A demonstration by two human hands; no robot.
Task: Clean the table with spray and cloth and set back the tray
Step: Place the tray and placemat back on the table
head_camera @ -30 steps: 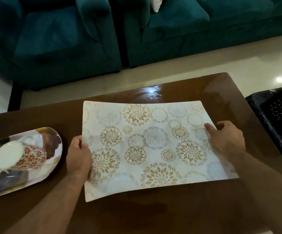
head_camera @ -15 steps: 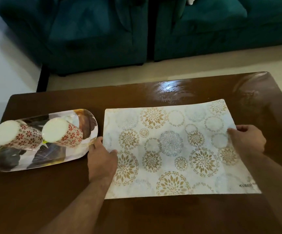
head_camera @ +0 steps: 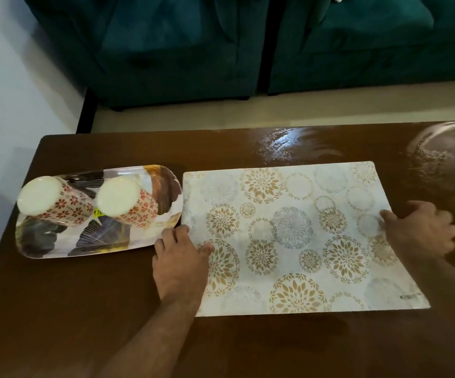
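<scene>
A white placemat (head_camera: 289, 236) with gold flower circles lies flat on the brown table (head_camera: 84, 309). My left hand (head_camera: 180, 260) rests on the mat's left edge, thumb on the mat and fingers loosely spread toward the tray. My right hand (head_camera: 417, 233) is blurred at the mat's right edge, its thumb touching the mat and its fingers spread over the table. Just left of the mat sits a patterned oval tray (head_camera: 106, 241). No spray or cloth is in view.
Two floral cups (head_camera: 54, 203) (head_camera: 128, 203) stand upside down on the tray. A wet sheen (head_camera: 283, 143) shows along the table's far edge. Teal sofas (head_camera: 166, 50) stand beyond the table, with pale floor (head_camera: 248, 113) between.
The mat has settled flat next to the tray, and the view has swung left to show the whole tray. Both hands have loosened from holding the mat's edges; the right hand's fingers have spread.
</scene>
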